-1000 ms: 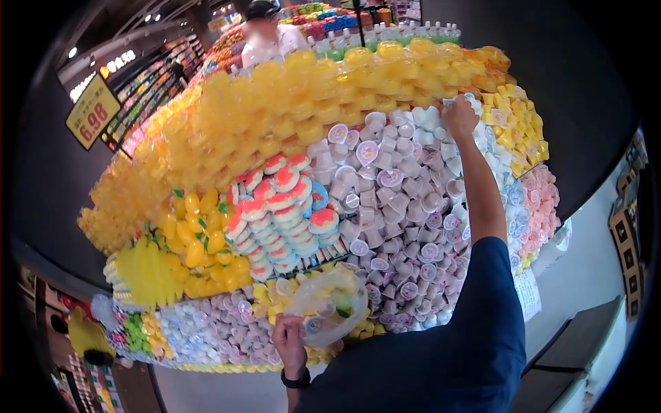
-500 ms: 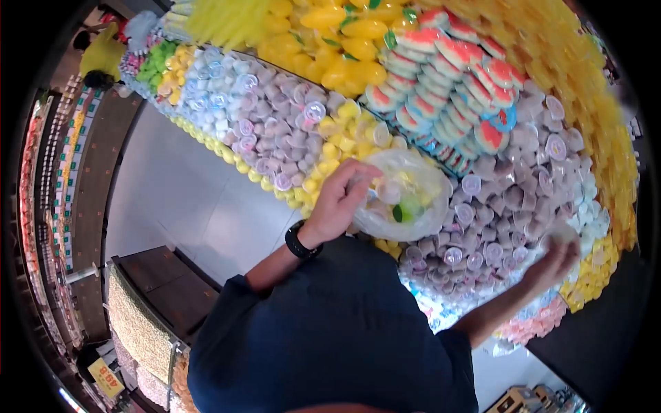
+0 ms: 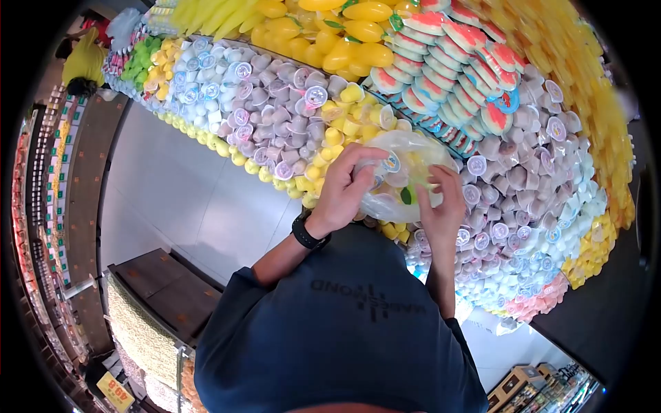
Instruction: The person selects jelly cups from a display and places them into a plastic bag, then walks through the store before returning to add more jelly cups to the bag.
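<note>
My left hand, with a black watch on its wrist, grips the near-left rim of a clear plastic bag. Inside the bag are small jelly cups, something yellow and a green leaf shape. My right hand is at the bag's right side, thumb and fingers apart, fingertips over the opening. I see nothing held between them. The bag rests over a display of yellow cups and purple-grey jelly cups.
Yellow mango-shaped packs and red, white and blue packs lie behind the bag. Pale blue cups are at the left. A dark bin stands lower left. A person in yellow is at the far left.
My right hand has come left from the pale cups at the right to the bag. My left hand keeps its hold, and the bag's opening has shifted slightly.
</note>
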